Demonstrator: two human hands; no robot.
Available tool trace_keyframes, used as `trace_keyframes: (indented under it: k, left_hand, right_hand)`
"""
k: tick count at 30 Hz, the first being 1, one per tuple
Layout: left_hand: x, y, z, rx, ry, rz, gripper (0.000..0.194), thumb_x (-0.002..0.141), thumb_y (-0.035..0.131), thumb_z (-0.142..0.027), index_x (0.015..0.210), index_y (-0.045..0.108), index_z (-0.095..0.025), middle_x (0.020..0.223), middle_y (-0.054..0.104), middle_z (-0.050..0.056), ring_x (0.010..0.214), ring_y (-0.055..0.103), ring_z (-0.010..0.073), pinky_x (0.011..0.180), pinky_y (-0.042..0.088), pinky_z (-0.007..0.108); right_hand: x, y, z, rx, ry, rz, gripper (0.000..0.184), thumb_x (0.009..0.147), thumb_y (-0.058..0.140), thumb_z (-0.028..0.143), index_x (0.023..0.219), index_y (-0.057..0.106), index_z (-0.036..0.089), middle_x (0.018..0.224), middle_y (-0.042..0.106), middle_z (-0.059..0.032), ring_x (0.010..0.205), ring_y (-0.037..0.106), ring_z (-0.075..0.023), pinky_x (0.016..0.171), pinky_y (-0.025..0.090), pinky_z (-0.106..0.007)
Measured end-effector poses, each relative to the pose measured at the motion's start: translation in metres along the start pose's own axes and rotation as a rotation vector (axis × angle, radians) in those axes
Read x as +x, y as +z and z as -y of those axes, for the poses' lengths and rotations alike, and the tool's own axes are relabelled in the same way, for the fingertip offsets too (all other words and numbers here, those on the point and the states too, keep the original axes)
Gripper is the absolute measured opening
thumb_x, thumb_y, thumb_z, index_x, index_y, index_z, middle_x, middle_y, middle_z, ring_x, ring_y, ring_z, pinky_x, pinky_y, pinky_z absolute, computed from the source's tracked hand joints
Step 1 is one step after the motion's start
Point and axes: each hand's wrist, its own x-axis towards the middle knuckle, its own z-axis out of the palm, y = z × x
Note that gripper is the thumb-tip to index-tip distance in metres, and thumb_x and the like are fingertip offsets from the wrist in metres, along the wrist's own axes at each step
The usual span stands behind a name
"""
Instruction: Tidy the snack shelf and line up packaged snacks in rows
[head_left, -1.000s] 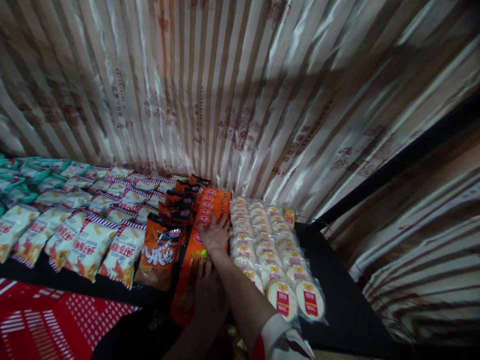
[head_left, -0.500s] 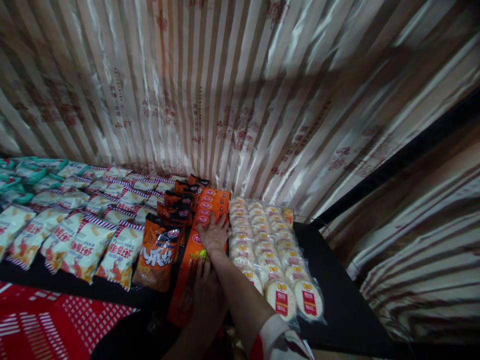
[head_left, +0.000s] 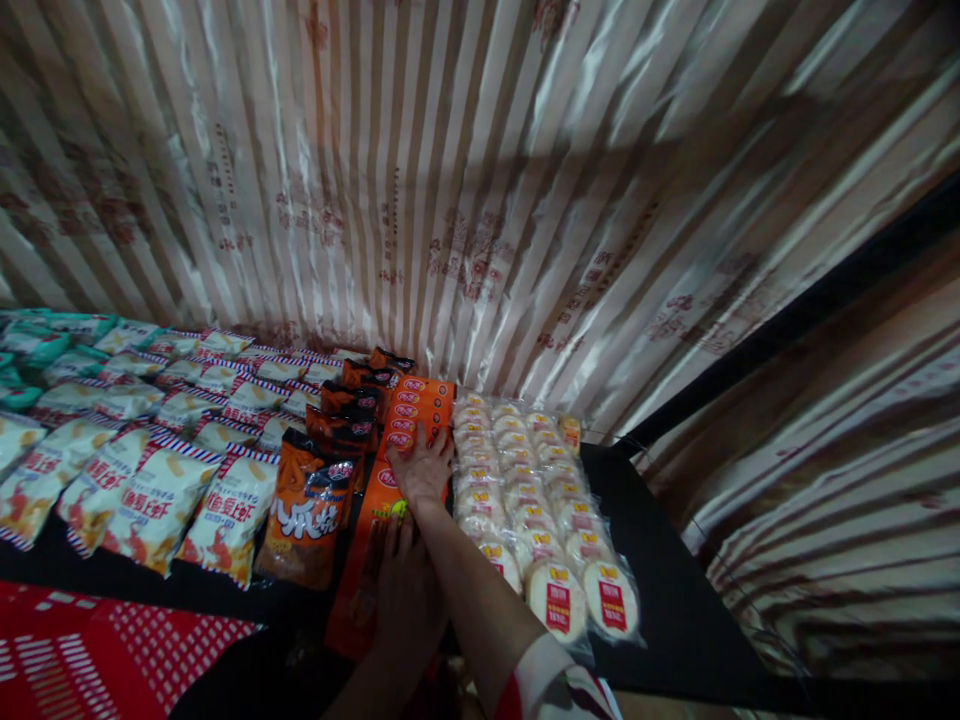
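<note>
A row of overlapping orange snack packets (head_left: 429, 395) runs front to back along the black table. My right hand (head_left: 421, 470) rests on the far part of that row, palm down with fingers spread. Nearer to me, my left hand (head_left: 409, 590) lies on the front packet, its fingers stretched forward; its thumb side is dark and partly hidden by my right forearm. Touching neither hand, orange-and-black snack bags (head_left: 306, 515) stand to the left. Round white crackers in clear wrappers (head_left: 556, 600) lie in rows just right of my right forearm.
White snack bags with striped edges (head_left: 159, 505) fill the table's left side, with green bags (head_left: 34, 345) beyond them. A red plastic basket (head_left: 176, 650) sits at the lower left. Behind the black table (head_left: 667, 580) hangs a pleated curtain (head_left: 480, 150); a dark bar (head_left: 795, 310) slants at right.
The view has shifted slightly, so the goods appear a little further left. Both hands stay on the orange packets, with hardly any change in their pose.
</note>
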Motion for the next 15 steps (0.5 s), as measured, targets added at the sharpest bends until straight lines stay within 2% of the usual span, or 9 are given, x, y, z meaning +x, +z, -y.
trace_keyframes:
  k: [3, 5, 11, 15]
  left_hand:
    - [0.0005, -0.0032, 0.0009, 0.043, 0.001, 0.085, 0.040, 0.087, 0.048, -0.030, 0.125, 0.055, -0.033, 0.115, 0.065, 0.001, 0.111, 0.052, 0.0263, 0.107, 0.027, 0.048]
    - [0.0010, -0.0045, 0.0010, 0.048, -0.005, 0.094, 0.040, 0.087, 0.047, -0.028, 0.126, 0.054, -0.034, 0.116, 0.065, 0.001, 0.113, 0.051, 0.0265, 0.107, 0.027, 0.048]
    - [0.0003, -0.0016, 0.0021, -0.002, -0.002, -0.012, 0.037, 0.086, 0.048, -0.026, 0.121, 0.060, -0.031, 0.109, 0.068, 0.002, 0.111, 0.053, 0.0273, 0.105, 0.032, 0.049]
    - [-0.0008, -0.0017, 0.0036, -0.040, 0.022, -0.057, 0.037, 0.086, 0.049, -0.029, 0.121, 0.059, -0.031, 0.114, 0.066, 0.002, 0.110, 0.054, 0.0277, 0.105, 0.033, 0.050]
  right_hand:
    - [0.0001, 0.0008, 0.0016, -0.006, 0.004, -0.001, 0.081, 0.076, 0.051, 0.061, 0.144, 0.028, 0.024, 0.150, 0.021, -0.0163, 0.134, 0.019, -0.0388, 0.101, 0.023, -0.053]
    - [0.0001, 0.0002, 0.0024, -0.005, 0.006, 0.008, 0.081, 0.076, 0.050, 0.061, 0.144, 0.028, 0.024, 0.150, 0.021, -0.0167, 0.133, 0.020, -0.0391, 0.100, 0.023, -0.054]
    - [-0.0023, -0.0056, 0.0049, -0.001, -0.003, 0.009, 0.080, 0.076, 0.051, 0.059, 0.144, 0.029, 0.023, 0.150, 0.021, -0.0174, 0.133, 0.021, -0.0391, 0.100, 0.024, -0.054]
    - [-0.0043, -0.0086, 0.0061, 0.005, -0.011, 0.028, 0.079, 0.079, 0.048, 0.059, 0.145, 0.028, 0.021, 0.151, 0.020, -0.0186, 0.134, 0.019, -0.0384, 0.101, 0.022, -0.056]
